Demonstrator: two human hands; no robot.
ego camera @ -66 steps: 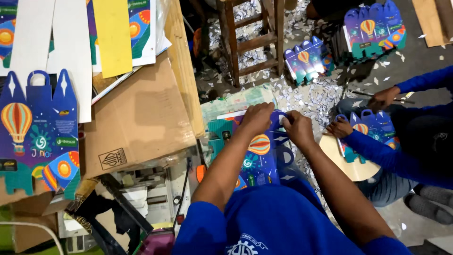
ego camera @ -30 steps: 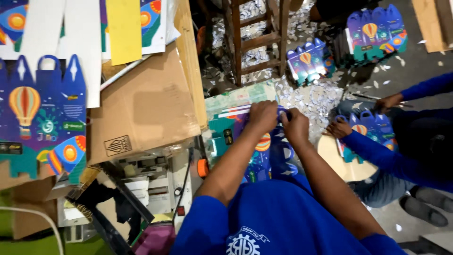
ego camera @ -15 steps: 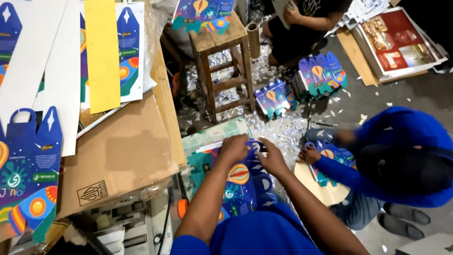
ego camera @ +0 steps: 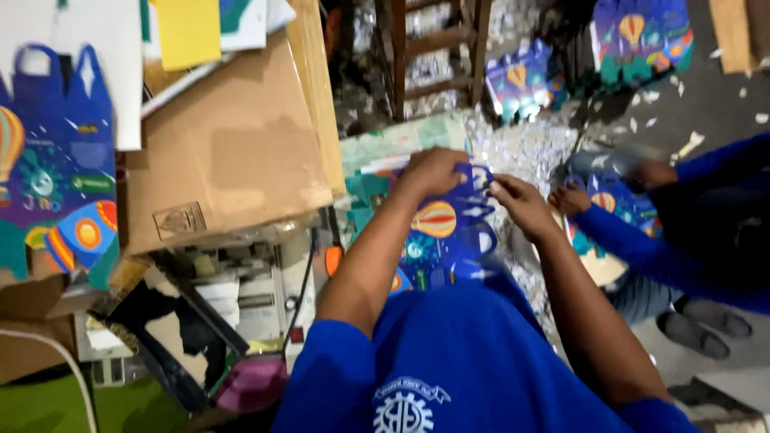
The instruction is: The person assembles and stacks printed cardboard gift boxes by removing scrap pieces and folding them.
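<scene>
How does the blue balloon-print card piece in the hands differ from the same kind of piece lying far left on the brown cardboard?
The blue balloon-print card piece in the hands is gripped by left hand and right hand; the flat blue printed card blank far left lies untouched. The held one is partly covered by hands, the left one spread open. Both share the blue balloon print.

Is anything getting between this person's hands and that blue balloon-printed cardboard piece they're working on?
Nothing visible does. The left hand and right hand both already rest on the top edge of the blue printed carton, with no other object between fingers and card.
</scene>
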